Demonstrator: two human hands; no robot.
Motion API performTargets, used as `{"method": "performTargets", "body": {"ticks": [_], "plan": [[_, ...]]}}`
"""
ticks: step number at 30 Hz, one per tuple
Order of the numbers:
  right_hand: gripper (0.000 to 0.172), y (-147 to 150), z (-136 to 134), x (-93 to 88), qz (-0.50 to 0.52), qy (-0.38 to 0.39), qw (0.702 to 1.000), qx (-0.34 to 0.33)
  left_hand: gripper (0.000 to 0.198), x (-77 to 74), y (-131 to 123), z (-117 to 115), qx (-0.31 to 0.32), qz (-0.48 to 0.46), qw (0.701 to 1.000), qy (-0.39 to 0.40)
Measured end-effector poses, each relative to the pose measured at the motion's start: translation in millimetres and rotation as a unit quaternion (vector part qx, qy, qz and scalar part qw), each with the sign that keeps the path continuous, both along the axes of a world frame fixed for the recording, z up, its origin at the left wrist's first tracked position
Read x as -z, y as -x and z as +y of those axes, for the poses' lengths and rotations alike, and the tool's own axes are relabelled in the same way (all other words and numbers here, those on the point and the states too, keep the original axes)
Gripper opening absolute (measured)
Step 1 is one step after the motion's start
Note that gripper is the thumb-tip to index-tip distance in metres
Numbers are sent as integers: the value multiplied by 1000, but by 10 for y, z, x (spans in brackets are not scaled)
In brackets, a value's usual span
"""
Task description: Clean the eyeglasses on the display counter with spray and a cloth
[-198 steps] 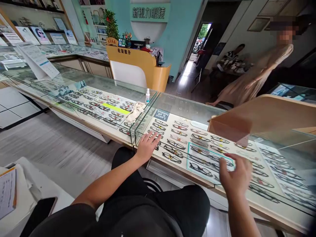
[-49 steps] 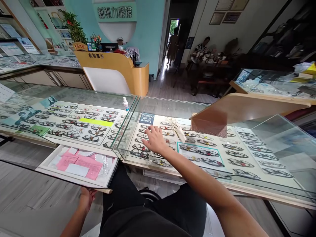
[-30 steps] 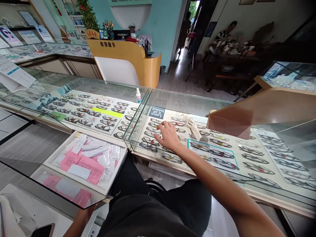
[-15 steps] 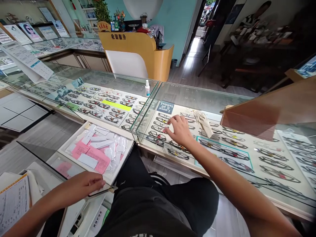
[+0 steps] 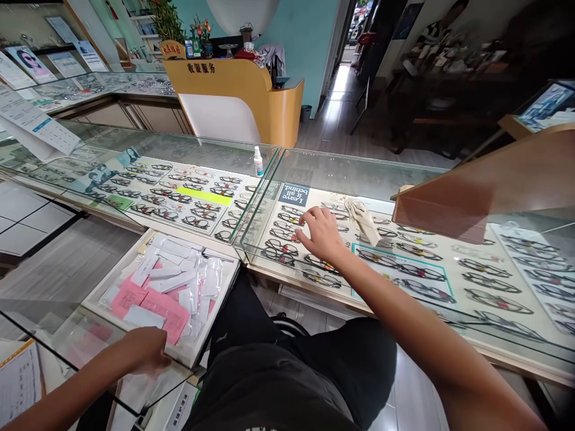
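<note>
My left hand point(image 5: 150, 350) is at the near edge of a pulled-out drawer point(image 5: 87, 297) with a glass front. Its fingers are curled down there, a little blurred, and their tips are hidden. Pink slips point(image 5: 168, 311), white slips point(image 5: 173, 281) and clear plastic bags point(image 5: 212, 274) lie in the drawer. My right hand point(image 5: 321, 233) rests on the glass top of a display case point(image 5: 354, 164), with its fingers apart and nothing in them. Rows of eyeglasses point(image 5: 281, 251) show under the glass. Right of that hand lies a cream cloth point(image 5: 362, 221).
A white spray bottle point(image 5: 257, 161) stands on the counter near the joint between the cases. A brown slanted board point(image 5: 449, 209) rises at the right. At the left is a paper stand point(image 5: 38, 129). A wooden cashier desk point(image 5: 224, 87) stands beyond.
The drawer has come further out towards me, and my left hand has moved down and left with it. My right hand has stayed at the same spot on the glass. The view has shifted slightly.
</note>
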State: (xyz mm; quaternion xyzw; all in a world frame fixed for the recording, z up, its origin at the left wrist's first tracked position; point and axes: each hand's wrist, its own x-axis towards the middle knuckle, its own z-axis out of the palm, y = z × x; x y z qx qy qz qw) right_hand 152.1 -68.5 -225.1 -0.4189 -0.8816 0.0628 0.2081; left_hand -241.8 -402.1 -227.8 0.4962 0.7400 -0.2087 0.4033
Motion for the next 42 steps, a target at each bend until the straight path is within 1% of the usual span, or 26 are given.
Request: {"method": "performTargets", "body": {"ticks": [2, 3, 4, 5, 7, 9, 11, 12, 13, 14, 16, 19, 23, 27, 31, 34, 39, 42], "plan": [[26, 9, 21, -23, -1, -3, 1000, 6, 41, -21, -16, 241, 22, -28, 996, 81], [26, -2, 41, -41, 1, -8, 1000, 13, 43, -25, -26, 407, 44, -29, 994, 97], [26, -30, 71, -62, 5, -15, 1000, 24, 43, -19, -32, 597, 73, -23, 995, 67], [27, -77, 110, -83, 12, -26, 999, 41, 42, 3, -31, 806, 109, -4, 994, -1], [30, -227, 217, -119, 31, -50, 993, 99, 34, 102, -3, 1255, 150, 29, 980, -126], [35, -426, 355, -124, 54, -68, 979, 186, 28, 264, 54, 1702, 184, 51, 952, -238], [39, -619, 501, -88, 70, -66, 959, 267, 23, 453, 121, 2103, 244, 95, 908, -326], [40, -696, 571, -55, 74, -59, 951, 293, 25, 544, 151, 2276, 268, 115, 888, -355], [41, -752, 635, -17, 74, -49, 946, 311, 29, 625, 178, 2429, 285, 126, 877, -366], [41, -787, 691, 24, 73, -39, 942, 325, 34, 693, 200, 2558, 296, 131, 870, -371], [42, -801, 777, 99, 65, -12, 937, 344, 39, 785, 234, 2750, 311, 131, 866, -369], [44, -753, 847, 171, 44, 26, 931, 362, 34, 835, 266, 2906, 330, 123, 861, -367], [49, -741, 888, 223, 45, 31, 928, 369, 24, 844, 277, 3021, 345, 107, 859, -363], [42, -804, 911, 243, 74, 36, 929, 362, 22, 867, 259, 3126, 354, 91, 861, -355], [41, -848, 908, 191, 144, 27, 926, 347, 27, 876, 242, 3202, 365, 78, 861, -345], [40, -865, 901, 133, 192, 18, 923, 332, 27, 875, 232, 3254, 363, 76, 864, -340], [35, -874, 901, 65, 231, 20, 913, 334, 21, 883, 213, 3337, 339, 84, 879, -325], [35, -862, 894, 26, 238, 31, 912, 333, 21, 869, 192, 3331, 327, 89, 884, -323]]}}
